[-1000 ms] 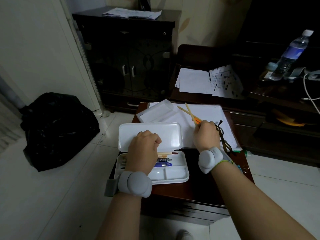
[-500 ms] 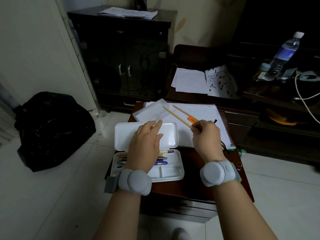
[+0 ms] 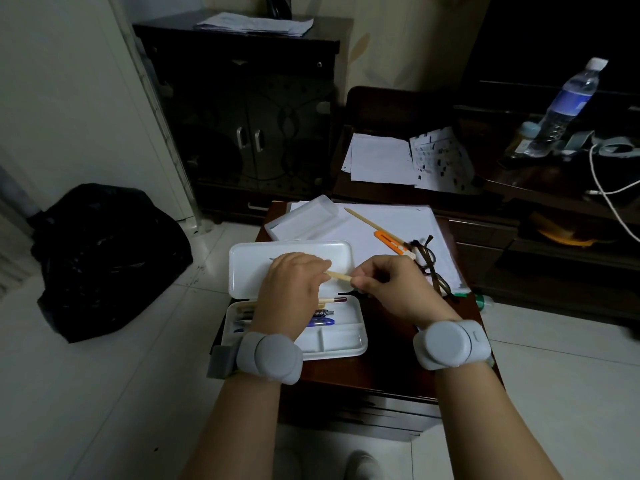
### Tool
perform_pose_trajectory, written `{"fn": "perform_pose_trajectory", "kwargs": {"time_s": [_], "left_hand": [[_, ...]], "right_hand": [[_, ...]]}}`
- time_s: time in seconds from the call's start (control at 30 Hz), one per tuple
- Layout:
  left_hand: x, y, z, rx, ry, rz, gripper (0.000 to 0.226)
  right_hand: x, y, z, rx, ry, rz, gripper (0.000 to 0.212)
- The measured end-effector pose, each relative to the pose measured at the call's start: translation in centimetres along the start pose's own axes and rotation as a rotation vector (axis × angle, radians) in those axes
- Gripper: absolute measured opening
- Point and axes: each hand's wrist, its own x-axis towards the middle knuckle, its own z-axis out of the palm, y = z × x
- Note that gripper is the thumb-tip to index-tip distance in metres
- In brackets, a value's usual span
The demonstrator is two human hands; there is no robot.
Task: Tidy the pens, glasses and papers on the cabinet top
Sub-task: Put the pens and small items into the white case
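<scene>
Passing a thin wooden pencil between your hands over the open white pencil case at frame centre. Your right hand pinches its right end with curled fingers; your left hand has fingers curled onto the other end, though whether it truly grips or only touches there is hard to tell.

Judgement: the step is dropping this pencil into the case tray. Lower it level and parallel with the long compartment, where a red-tipped pencil and a blue pen already lie in the same row. Let go with the right only once the left has it steady or it rests in the tray. Keep the left wrist off the tray rim; the case sits near the bench front-left edge and could tip.

Left to tidy, all right of centre: another pencil and an orange utility knife lying on the papers, with the glasses just right of them, frames over the paper's edge. A clear lid-like tray sits on the papers' upper left corner. More sheets lie on the lower shelf behind, upper right of centre.
</scene>
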Motion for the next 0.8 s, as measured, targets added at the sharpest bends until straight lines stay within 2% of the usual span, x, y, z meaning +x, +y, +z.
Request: {"fn": "perform_pose_trajectory", "kwargs": {"time_s": [0.43,0.53,0.6,0.8], "left_hand": [[-0.4,-0.4,-1.5,0.019,-0.177,-0.135,0.011],[-0.4,-0.8,-1.8,0.044,-0.231,-0.154,0.009],[-0.3,-1.1,-2.0,0.074,-0.249,-0.174,0.01],[-0.6,-2.0,-1.8,0.125,-0.292,-0.279,0.009]], "right_hand": [[0.5,0.7,1.0,-0.011,-0.09,-0.046,0.027],[0.5,0.6,1.4,0.021,-0.102,-0.051,0.021],[0.5,0.5,1.5,0.044,-0.063,-0.032,0.009],[1.0,0.7,0.9,-0.049,0.201,0.014,0.024]]}}
